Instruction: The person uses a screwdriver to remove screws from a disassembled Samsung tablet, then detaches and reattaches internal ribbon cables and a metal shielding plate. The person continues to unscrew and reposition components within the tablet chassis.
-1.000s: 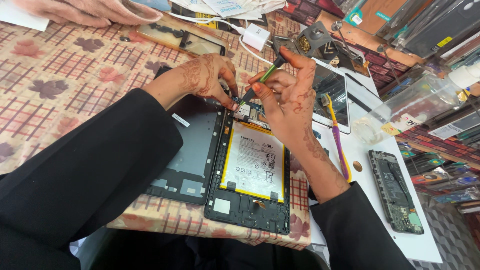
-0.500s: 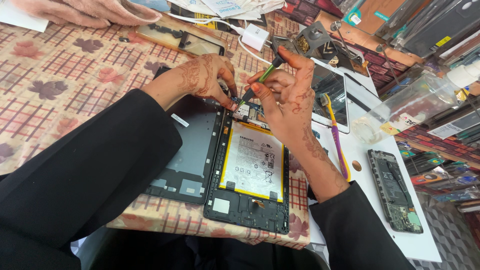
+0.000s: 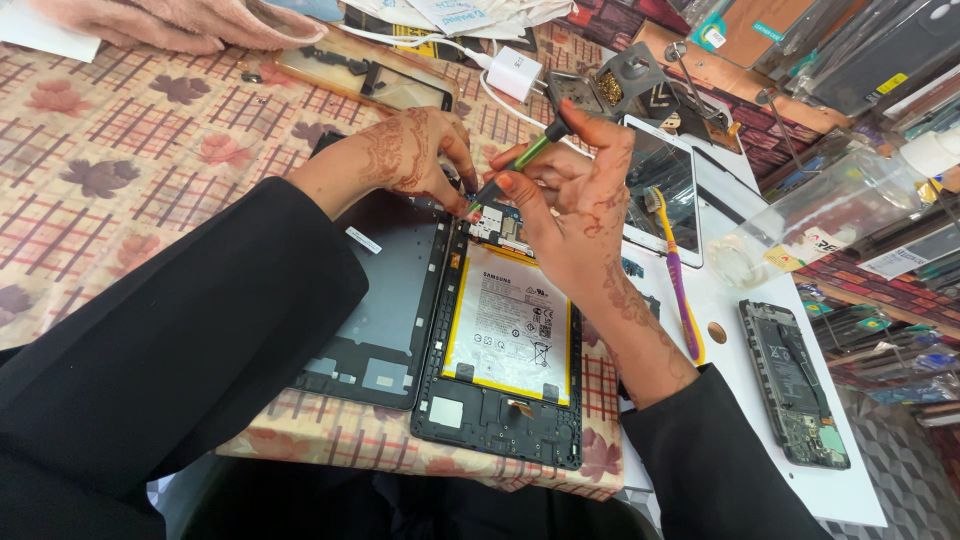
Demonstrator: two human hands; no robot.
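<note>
Head view. Opened tablet (image 3: 505, 345) on tabletop (image 3: 120, 140), back off: thin, stiff, fragile; hold by frame edges. Right hand (image 3: 565, 205) pinches green screwdriver (image 3: 520, 160) at tablet's top edge. Left hand (image 3: 415, 155), fingers narrow, steadies that edge.

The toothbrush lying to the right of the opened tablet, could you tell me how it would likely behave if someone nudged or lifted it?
The toothbrush looks thin and plastic, so probably light and fairly stiff. Lying flat on the smooth white board, it would likely slide or spin rather than tip. Its slim handle may roll slightly.
</note>
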